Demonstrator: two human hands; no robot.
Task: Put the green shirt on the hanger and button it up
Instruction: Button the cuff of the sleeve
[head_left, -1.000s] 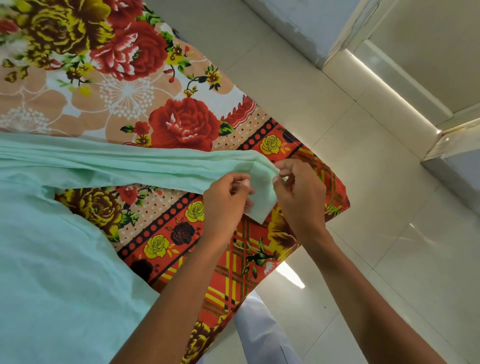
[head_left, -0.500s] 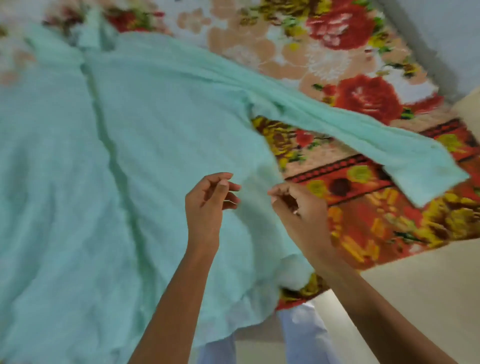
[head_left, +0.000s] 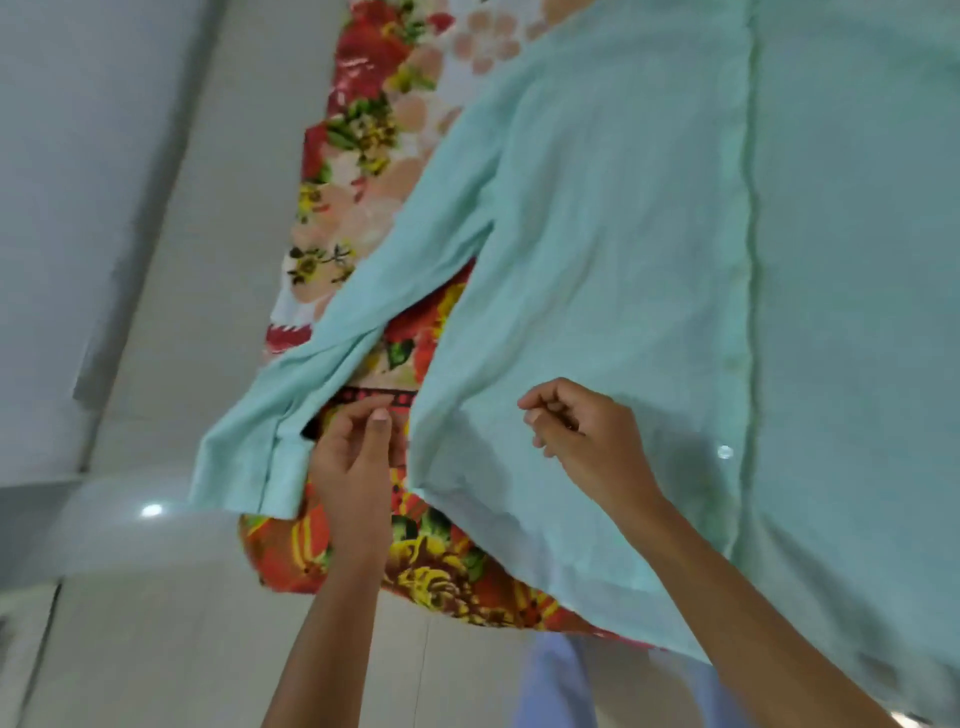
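Green shirt (head_left: 623, 234) lies flat on the bed's floral sheet (head_left: 363, 130), placket closed, one button (head_left: 724, 452) visible near the hem. Left hand (head_left: 353, 457) hovers at the gap between sleeve (head_left: 311, 374) and body, fingers loosely curled, gripping nothing. Right hand (head_left: 582, 436) above the shirt front, fingers curled in, no cloth visibly pinched.

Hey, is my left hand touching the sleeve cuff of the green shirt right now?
Cannot tell. In the head view the left hand sits right beside the sleeve cuff, but blur hides whether they meet or a sliver of floral bedsheet separates them.
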